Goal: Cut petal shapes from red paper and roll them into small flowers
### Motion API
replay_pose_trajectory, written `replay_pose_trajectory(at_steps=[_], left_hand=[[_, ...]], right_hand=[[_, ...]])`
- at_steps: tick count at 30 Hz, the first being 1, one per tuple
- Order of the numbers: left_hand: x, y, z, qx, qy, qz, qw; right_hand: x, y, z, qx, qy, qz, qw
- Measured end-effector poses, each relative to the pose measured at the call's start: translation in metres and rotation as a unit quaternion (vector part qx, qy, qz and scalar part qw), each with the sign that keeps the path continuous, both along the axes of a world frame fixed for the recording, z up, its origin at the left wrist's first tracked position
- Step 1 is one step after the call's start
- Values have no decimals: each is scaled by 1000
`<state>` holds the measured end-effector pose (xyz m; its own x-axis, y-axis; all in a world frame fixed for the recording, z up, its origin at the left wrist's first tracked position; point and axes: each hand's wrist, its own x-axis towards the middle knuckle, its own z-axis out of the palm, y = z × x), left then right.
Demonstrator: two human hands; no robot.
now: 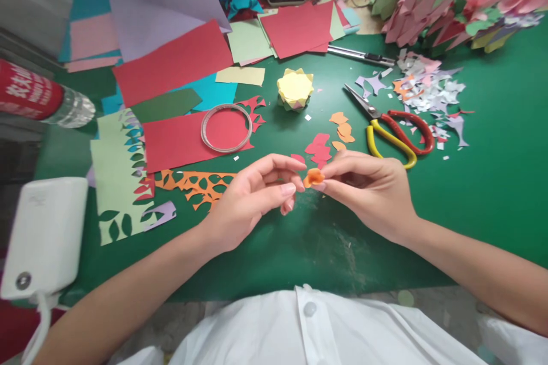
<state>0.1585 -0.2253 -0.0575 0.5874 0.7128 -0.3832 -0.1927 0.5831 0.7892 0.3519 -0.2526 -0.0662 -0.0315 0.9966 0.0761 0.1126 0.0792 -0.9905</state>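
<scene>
A small orange paper flower [314,177] with a cupped shape is pinched between the thumb and index finger of my right hand [371,191]. My left hand [261,194] is just left of the flower, its fingers loosely curved and apart from the thumb. Whether its fingertips touch the petals I cannot tell. Beyond my hands lie red paper petals [319,148] and orange paper petals [342,127]. Scissors [391,131] with one red and one yellow handle rest open above my right hand. A yellow paper flower cup [295,89] stands further back.
A roll of clear tape [226,128] lies on red paper. Punched orange paper [194,185] and light green paper [115,177] spread left. A bottle [43,94] and power bank [47,234] sit at the left. Paper scraps [428,85], a cutter knife [362,55] and folded flowers [483,0] are at right.
</scene>
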Motion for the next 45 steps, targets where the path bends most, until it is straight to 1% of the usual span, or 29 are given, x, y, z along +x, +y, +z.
replay_pose_trajectory(at_steps=[4,7,11,16,20,22,24,28,29,30,32,36,38,42,45], left_hand=[[0,-3,1,112,74,21,991],[-2,-4,2,163,118,39,979],[-3,-3,5,201,155,52,966],[-2,-1,7,233,205,21,950],[-1,-1,5,256,263,13,930],[-2,-1,4,270,288,5,919],[-2,0,2,303,316,-18,899],[-2,1,-3,403,389,-78,825],[-2,1,-3,418,399,-84,812],[-2,1,-4,426,404,-86,805],[-2,2,-5,431,405,-85,802],[-2,2,-5,436,405,-92,798],[-3,2,-6,443,407,-95,793],[-2,2,-9,461,412,-88,781],[0,1,-11,462,420,-84,776]], right_hand=[[0,1,1,-10,-22,18,1000],[-1,1,2,-26,-45,35,998],[-1,0,1,-17,-72,50,996],[0,0,-1,33,-138,73,987],[0,0,-4,80,-190,74,976],[1,0,-7,100,-218,78,968],[1,-1,-10,120,-259,86,955],[2,-2,-15,154,-361,106,914],[2,-2,-16,158,-376,113,906],[2,-2,-16,160,-387,120,900],[3,-2,-17,172,-402,133,889],[6,-1,-17,224,-438,152,857],[8,-1,-17,244,-447,158,846],[9,0,-18,252,-456,168,837],[9,1,-20,247,-455,165,840]])
